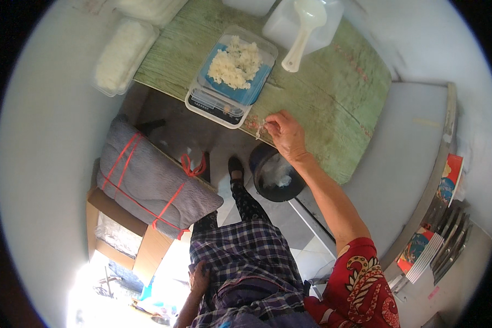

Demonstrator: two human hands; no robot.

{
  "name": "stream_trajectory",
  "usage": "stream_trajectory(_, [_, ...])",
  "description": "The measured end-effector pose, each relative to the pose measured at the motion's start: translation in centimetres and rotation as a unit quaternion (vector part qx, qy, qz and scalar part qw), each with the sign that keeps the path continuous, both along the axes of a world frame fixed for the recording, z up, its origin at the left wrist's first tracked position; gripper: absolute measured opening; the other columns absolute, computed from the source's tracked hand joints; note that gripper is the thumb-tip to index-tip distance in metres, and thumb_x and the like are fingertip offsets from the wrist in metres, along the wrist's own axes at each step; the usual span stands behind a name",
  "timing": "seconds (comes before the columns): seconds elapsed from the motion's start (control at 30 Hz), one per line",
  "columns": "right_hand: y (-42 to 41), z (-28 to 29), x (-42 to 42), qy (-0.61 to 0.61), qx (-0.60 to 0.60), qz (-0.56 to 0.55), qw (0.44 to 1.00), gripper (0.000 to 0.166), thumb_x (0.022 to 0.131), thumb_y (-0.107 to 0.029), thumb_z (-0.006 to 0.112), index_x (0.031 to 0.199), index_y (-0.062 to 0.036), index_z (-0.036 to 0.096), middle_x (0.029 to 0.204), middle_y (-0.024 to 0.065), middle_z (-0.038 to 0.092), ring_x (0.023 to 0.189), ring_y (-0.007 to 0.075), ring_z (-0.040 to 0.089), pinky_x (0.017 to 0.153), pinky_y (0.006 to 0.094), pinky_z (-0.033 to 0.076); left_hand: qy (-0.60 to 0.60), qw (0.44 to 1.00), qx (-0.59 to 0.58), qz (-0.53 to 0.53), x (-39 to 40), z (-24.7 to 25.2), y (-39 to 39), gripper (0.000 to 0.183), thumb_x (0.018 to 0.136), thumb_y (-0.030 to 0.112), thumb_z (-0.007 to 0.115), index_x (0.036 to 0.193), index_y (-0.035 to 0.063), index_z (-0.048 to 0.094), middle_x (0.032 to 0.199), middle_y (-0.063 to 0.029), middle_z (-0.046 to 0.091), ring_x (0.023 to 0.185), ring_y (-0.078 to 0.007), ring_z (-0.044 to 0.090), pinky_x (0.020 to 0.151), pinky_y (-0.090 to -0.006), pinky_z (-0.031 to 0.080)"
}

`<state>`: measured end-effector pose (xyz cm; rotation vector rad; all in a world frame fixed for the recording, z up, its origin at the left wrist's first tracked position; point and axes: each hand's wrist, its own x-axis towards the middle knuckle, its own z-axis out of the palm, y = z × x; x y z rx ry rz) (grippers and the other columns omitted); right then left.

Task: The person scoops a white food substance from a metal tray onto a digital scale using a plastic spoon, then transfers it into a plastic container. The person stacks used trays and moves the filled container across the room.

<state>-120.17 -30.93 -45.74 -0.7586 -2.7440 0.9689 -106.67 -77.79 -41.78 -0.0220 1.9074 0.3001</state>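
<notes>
My right hand (285,133) is at the front edge of the green wood-grain table (315,102), pinching a small, thin whitish scrap (259,130) between thumb and fingers. What the scrap is made of cannot be told. To its left, a digital kitchen scale (192,107) bears a clear plastic container (270,57) with a blue surface under or in it. Clumped cooked rice (235,63) is in that container. My left hand (199,276) hangs low against the checked apron (250,246), its fingers partly hidden.
A white rice paddle (301,39) lies on a whitish plastic container (332,24). Filled clear boxes (121,57) stand at the left. Below the table edge is a dark bin (281,192) with a bag in it. A tied grey cushion (156,172) rests near a cardboard box (115,250).
</notes>
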Motion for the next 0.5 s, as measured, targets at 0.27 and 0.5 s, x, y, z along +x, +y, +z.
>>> stream_trajectory(0.27, [-1.0,0.9,0.2,0.038,0.019,0.028,0.999,0.009,0.074,-0.01,0.06,0.083,-0.0087,0.058,0.076,0.0087,0.054,0.068,0.0286,0.056,0.057,0.0372,0.045,-0.003,1.0,0.0,-0.003,-0.2,-0.2,-0.4,0.045,0.073,0.013,0.06,0.116,0.019,0.047,0.112,-0.0195,0.04,0.104,-0.0383,0.04,0.088,-0.0437,0.037])
stream_trajectory(0.5, [-1.6,0.2,0.4,0.056,-0.043,-0.001,0.998,0.018,0.074,-0.006,0.059,0.091,-0.0058,0.055,0.075,0.012,0.054,0.068,0.0303,0.056,0.058,0.0377,0.045,-0.01,1.0,0.004,0.005,0.4,-0.9,-1.1,0.046,0.073,0.014,0.06,0.117,0.0192,0.047,0.113,-0.0193,0.039,0.105,-0.0381,0.039,0.089,-0.0434,0.036])
